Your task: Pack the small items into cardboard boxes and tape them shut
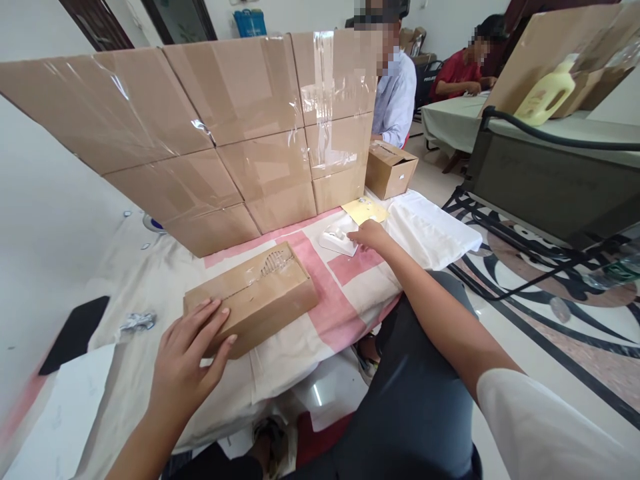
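A closed brown cardboard box (270,300) lies on the cloth in front of me, with a torn, ridged patch on its top. My left hand (193,350) rests on the box's near left end, fingers spread and stretched out. Farther right, my right hand (370,238) has its fingers pinched at the right edge of a small white object (336,239). This object is flat with a raised middle; its exact kind is unclear. Just behind my right hand lies a yellow sheet (364,209) with small bits on it.
A tall taped cardboard partition (260,93) stands behind the box. Beyond my right hand is another carton (393,170). At the left lie a black flat item (75,333), white paper (60,413) and crumpled wrapping (137,323). People sit farther back; a folding chair (545,177) stands right.
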`<state>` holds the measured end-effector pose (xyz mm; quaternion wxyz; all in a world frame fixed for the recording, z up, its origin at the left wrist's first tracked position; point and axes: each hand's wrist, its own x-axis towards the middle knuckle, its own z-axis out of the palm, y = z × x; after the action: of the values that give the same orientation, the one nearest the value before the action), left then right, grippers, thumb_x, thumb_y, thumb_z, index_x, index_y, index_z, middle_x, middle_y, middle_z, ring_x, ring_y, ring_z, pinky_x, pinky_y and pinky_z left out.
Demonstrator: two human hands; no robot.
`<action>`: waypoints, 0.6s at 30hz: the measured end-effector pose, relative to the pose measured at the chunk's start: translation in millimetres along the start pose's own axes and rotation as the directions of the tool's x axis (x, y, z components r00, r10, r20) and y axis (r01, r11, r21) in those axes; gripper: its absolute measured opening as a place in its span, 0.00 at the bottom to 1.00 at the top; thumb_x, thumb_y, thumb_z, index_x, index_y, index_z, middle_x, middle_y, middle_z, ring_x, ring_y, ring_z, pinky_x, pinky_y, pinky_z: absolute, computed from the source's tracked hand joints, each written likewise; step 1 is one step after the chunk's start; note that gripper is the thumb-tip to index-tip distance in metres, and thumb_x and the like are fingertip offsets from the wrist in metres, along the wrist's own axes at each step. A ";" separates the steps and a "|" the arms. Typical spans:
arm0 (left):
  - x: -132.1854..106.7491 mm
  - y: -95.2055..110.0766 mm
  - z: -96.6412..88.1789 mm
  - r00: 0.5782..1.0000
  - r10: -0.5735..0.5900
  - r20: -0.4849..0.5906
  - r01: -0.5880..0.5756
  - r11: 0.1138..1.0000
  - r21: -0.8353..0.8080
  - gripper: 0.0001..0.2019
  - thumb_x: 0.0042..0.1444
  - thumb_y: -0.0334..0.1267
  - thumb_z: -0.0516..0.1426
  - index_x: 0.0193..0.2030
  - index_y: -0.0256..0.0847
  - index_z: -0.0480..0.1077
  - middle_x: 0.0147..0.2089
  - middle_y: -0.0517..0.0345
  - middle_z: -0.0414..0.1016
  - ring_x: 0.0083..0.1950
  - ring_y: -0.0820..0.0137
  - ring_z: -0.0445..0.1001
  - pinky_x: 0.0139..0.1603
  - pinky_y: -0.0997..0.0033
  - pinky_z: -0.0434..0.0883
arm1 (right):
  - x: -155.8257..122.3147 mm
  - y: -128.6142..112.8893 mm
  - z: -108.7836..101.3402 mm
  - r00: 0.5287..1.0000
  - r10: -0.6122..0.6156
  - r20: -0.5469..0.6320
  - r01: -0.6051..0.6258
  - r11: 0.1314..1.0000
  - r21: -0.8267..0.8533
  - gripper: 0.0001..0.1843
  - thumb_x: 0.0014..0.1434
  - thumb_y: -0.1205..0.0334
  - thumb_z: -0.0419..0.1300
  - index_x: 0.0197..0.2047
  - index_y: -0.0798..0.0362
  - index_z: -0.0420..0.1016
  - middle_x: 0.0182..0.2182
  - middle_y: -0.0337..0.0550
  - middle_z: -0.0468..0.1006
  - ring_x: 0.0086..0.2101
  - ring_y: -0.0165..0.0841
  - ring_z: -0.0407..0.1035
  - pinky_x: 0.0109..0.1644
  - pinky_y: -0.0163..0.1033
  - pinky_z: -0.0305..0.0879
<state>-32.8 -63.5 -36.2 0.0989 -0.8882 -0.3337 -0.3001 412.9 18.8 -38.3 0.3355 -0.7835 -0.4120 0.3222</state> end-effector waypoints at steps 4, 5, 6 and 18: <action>0.6 0.5 -0.3 1.000 -0.008 0.005 0.008 1.000 0.007 0.34 0.62 0.30 0.61 0.72 0.51 0.58 0.66 0.41 0.71 0.66 0.46 0.71 0.62 0.40 0.71 | -0.5 2.1 1.3 0.997 0.020 0.079 -0.029 0.993 0.111 0.22 0.49 0.72 0.68 0.20 0.49 0.57 0.16 0.42 0.73 0.17 0.31 0.68 0.21 0.34 0.58; 0.5 0.4 -0.2 1.000 -0.009 0.005 0.009 1.000 0.009 0.34 0.62 0.30 0.61 0.72 0.51 0.58 0.66 0.41 0.71 0.66 0.47 0.71 0.62 0.40 0.71 | -0.5 2.7 1.7 0.996 0.020 0.091 -0.033 0.989 0.141 0.24 0.51 0.73 0.68 0.19 0.48 0.55 0.15 0.41 0.73 0.17 0.30 0.68 0.21 0.34 0.57; 0.2 0.3 0.0 1.000 -0.010 0.005 0.010 1.000 0.009 0.34 0.62 0.31 0.61 0.72 0.51 0.58 0.66 0.41 0.71 0.66 0.47 0.71 0.63 0.40 0.71 | -0.5 3.4 1.9 0.995 0.019 0.103 -0.036 0.985 0.170 0.26 0.52 0.74 0.67 0.19 0.48 0.53 0.14 0.40 0.71 0.17 0.30 0.68 0.20 0.33 0.56; -1.9 -1.9 1.5 1.000 -0.021 0.006 0.021 1.000 0.002 0.33 0.62 0.32 0.61 0.72 0.53 0.58 0.66 0.42 0.70 0.67 0.46 0.71 0.64 0.40 0.70 | 2.2 11.9 -6.7 0.974 0.064 0.217 -0.144 0.915 0.377 0.21 0.51 0.76 0.72 0.24 0.51 0.62 0.20 0.43 0.76 0.26 0.39 0.80 0.25 0.35 0.74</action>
<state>-34.5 -62.5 -38.5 0.0958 -0.8855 -0.3434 -0.2981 424.3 13.8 -44.4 0.4237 -0.6854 -0.3289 0.4925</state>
